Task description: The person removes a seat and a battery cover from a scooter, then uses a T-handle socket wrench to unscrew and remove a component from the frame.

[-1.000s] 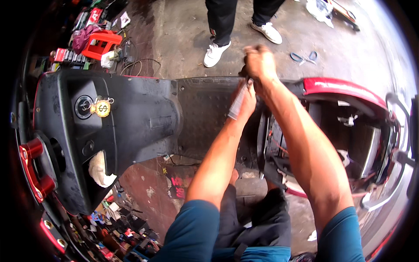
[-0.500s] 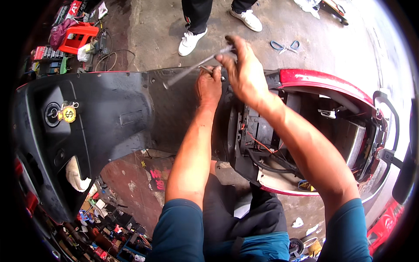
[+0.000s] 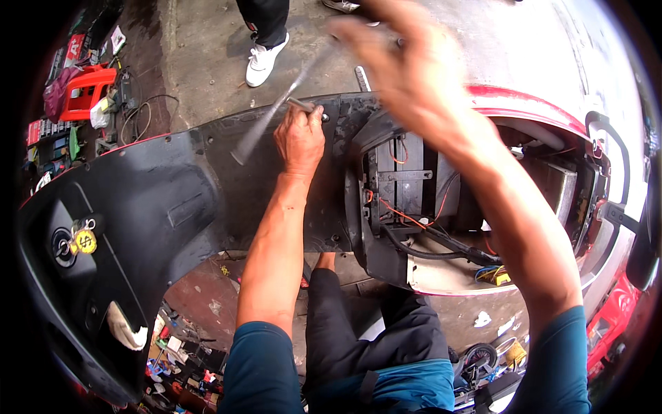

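Observation:
My left hand (image 3: 300,138) rests on the far edge of the scooter's black floor panel (image 3: 179,200). It is closed on a short metal pin (image 3: 299,105) set beside a bolt in the panel. My right hand (image 3: 396,65) is raised above the panel and blurred by motion. It grips a long grey metal tool (image 3: 272,114) that slants down to the left and ends just left of my left hand. What kind of tool it is cannot be made out through the blur.
The scooter's open body (image 3: 420,207) shows orange and black wires, with red bodywork (image 3: 527,103) behind. A key with a yellow tag (image 3: 84,240) hangs at the left. Another person's leg and white shoe (image 3: 262,58) stand beyond. A red stool (image 3: 86,86) and scattered tools lie at the left.
My right hand has risen higher with the long tool, now blurred. My left hand stays at the panel's far edge. The view has shifted closer to the scooter.

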A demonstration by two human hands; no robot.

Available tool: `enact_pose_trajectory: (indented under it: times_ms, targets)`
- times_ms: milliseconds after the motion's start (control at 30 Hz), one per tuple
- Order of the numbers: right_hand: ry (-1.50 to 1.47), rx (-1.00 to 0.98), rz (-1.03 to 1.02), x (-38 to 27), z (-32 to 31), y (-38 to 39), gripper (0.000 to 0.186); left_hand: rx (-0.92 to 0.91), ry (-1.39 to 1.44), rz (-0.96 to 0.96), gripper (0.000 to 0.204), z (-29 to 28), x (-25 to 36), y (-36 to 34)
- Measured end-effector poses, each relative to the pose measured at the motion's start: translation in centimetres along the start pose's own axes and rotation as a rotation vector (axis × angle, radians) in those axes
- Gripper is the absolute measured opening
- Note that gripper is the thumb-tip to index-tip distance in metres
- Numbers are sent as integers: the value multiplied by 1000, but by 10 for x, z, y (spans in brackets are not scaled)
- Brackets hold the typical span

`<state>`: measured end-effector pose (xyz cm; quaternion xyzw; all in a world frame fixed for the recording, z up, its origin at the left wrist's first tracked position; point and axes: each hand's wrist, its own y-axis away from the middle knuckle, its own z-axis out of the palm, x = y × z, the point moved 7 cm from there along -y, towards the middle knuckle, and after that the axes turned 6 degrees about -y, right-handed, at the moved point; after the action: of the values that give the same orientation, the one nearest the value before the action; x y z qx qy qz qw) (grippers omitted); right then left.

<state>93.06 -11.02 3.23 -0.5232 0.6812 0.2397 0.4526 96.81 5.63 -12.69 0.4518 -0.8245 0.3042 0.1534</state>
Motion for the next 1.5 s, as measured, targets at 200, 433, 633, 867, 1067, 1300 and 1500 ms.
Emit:
enact_pose_trajectory:
  times_ms: [200,433,633,867,1067,1300,1500]
  targets:
    - [810,96,-79,67,-102,26,42,-134,-127,-76,23,2,-7,-4]
    - [787,54,66,102,-99,33,51,-425,400,-237,22,-3,-7,17]
    - [718,33,171,105,-101,32,58,-11,125,-7,9,-20,10,14]
    - [583,12,297,111,-99,33,54,-15,-316,-185,23,-11,4,-14]
    - [598,-36,343,98,-106,34,48,-193,330,-201,22,-6,-16,6]
    - [721,-8,110,98,-103,39,44,120,-151,-42,17,-23,19,-5]
    - [936,-92,64,94,-96,38,42,-102,374,-320,30,-9,-5,-4]
